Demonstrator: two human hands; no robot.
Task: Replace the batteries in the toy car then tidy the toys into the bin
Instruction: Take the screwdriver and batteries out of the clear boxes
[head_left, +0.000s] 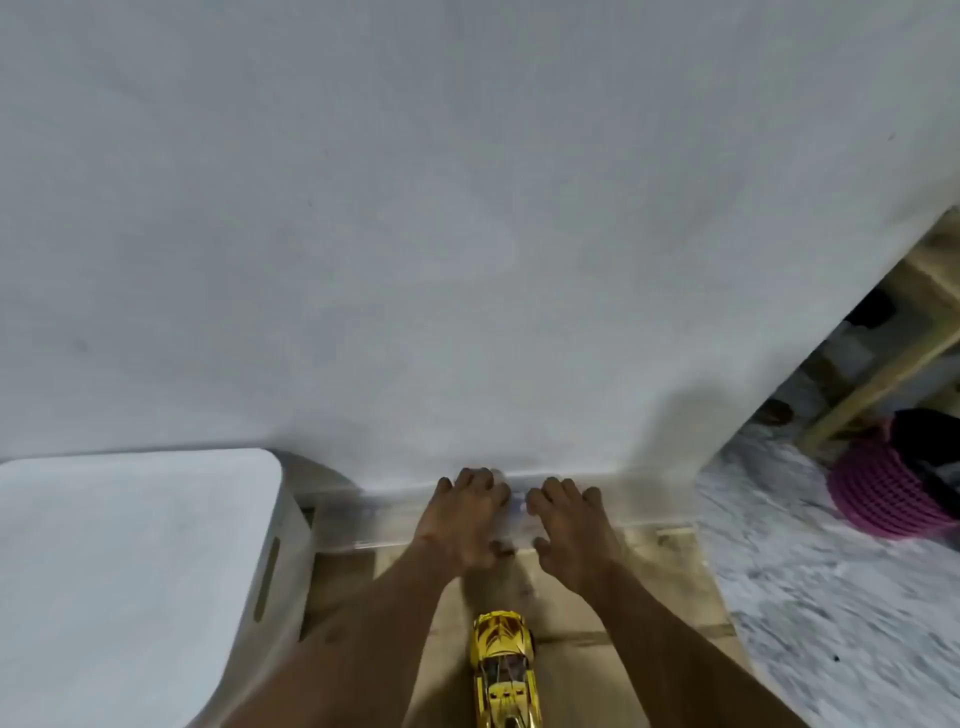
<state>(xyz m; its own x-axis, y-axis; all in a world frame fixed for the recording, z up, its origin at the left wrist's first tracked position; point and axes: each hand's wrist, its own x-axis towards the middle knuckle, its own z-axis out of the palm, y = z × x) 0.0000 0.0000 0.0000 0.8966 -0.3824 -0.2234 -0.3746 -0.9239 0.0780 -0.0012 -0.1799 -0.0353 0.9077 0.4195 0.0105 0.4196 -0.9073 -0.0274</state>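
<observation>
A yellow toy car (505, 670) lies on the brown surface (644, 587) at the bottom centre, between my forearms, nose pointing away from me. Farther out, by the foot of the white wall, sits a blurred clear plastic container (514, 512). My left hand (467, 514) and my right hand (571, 519) are side by side on it, fingers spread over its top and thumbs curled under its near edge. Its shape and contents are too blurred to make out.
A white box with a slot handle (156, 571) stands close on the left. The white wall (467, 234) fills the view ahead. At right are a speckled grey floor (810, 597), a purple woven basket (883, 493) and wooden frame pieces (893, 374).
</observation>
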